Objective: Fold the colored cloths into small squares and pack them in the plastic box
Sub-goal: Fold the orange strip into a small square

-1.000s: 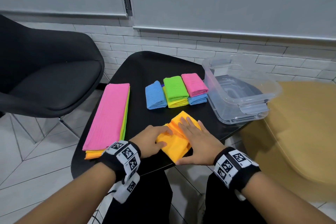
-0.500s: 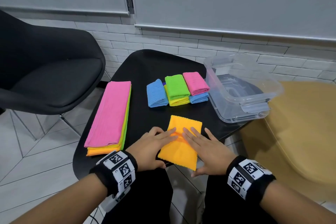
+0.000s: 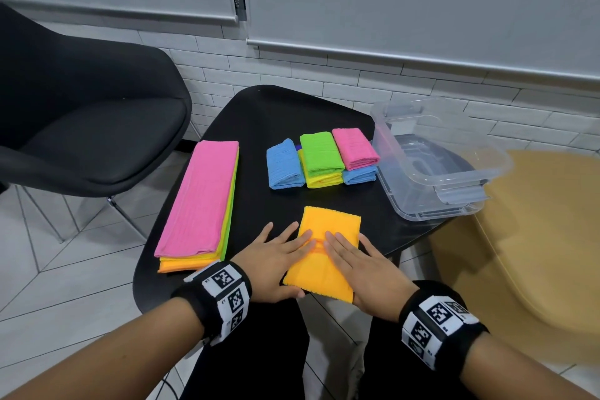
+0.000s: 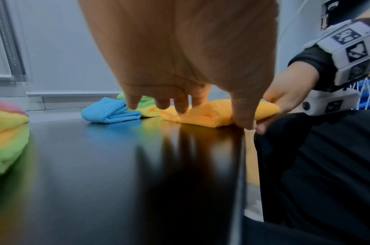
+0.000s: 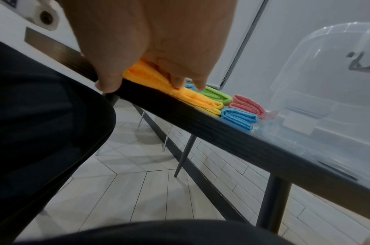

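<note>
An orange cloth (image 3: 331,230), folded to a short rectangle, lies at the near edge of the black table (image 3: 269,114). My left hand (image 3: 276,256) and right hand (image 3: 360,260) press flat on it side by side, fingers straight. The left wrist view shows my left hand (image 4: 179,99) touching the orange cloth (image 4: 211,114); in the right wrist view my right hand (image 5: 158,66) rests on the orange cloth (image 5: 192,97). Folded blue (image 3: 282,166), green (image 3: 321,153) and pink (image 3: 355,148) cloths sit behind. The clear plastic box (image 3: 487,153) stands at the right.
A stack of long cloths, pink on top (image 3: 201,201), lies along the table's left side. A black chair (image 3: 81,120) stands to the left. A tan surface (image 3: 535,237) lies to the right of the table.
The orange cloth went from a bunched diagonal shape to a flat rectangle. Both hands slid toward me and now lie flat on its near half.
</note>
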Demonstrator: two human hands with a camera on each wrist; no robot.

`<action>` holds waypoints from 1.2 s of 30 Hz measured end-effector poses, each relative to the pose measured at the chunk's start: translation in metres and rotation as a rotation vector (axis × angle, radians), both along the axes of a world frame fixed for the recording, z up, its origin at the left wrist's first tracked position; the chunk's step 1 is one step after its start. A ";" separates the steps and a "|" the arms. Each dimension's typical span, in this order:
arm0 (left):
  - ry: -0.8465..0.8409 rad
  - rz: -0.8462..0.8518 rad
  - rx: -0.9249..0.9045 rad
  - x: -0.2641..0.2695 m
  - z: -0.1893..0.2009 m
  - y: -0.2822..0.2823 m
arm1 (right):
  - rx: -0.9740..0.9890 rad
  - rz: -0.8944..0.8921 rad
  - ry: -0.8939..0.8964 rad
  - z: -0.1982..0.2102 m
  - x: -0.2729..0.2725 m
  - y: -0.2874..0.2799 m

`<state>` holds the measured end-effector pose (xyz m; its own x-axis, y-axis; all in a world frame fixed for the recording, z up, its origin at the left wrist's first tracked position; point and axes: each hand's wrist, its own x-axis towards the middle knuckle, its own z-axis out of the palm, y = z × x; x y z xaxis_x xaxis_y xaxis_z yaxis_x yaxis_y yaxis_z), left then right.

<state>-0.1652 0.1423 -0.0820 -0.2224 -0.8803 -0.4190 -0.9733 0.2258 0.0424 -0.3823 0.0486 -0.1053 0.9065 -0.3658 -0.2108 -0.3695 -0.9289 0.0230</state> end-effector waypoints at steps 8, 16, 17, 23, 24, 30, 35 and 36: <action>0.456 0.270 -0.047 0.008 0.002 0.006 | 0.685 -0.348 -0.475 0.006 0.007 -0.014; 0.601 0.725 -0.227 0.001 0.013 -0.037 | 0.746 -0.791 -0.749 0.021 0.028 -0.033; 0.564 0.765 -0.243 -0.001 0.014 -0.043 | 0.724 -0.841 -0.758 0.022 0.031 -0.034; 0.502 0.913 -0.274 -0.006 0.013 -0.062 | 0.550 -1.006 -0.735 0.021 0.045 -0.034; 0.490 0.919 -0.276 -0.007 0.012 -0.063 | 0.521 -1.008 -0.711 0.021 0.046 -0.034; 0.417 0.934 -0.257 -0.011 0.007 -0.067 | 0.348 -0.916 -0.583 0.020 0.048 -0.031; 0.178 0.724 -0.443 -0.022 0.005 -0.066 | -0.121 -0.607 -0.425 0.016 0.053 -0.018; 0.101 0.614 -0.505 -0.026 0.004 -0.066 | -0.144 -0.549 -0.424 0.015 0.055 -0.016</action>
<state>-0.1908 0.0764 -0.0783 0.3474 -0.9359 0.0587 -0.9269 -0.3332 0.1725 -0.3270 0.0330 -0.0903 0.5766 -0.7911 0.2040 -0.7877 -0.6046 -0.1181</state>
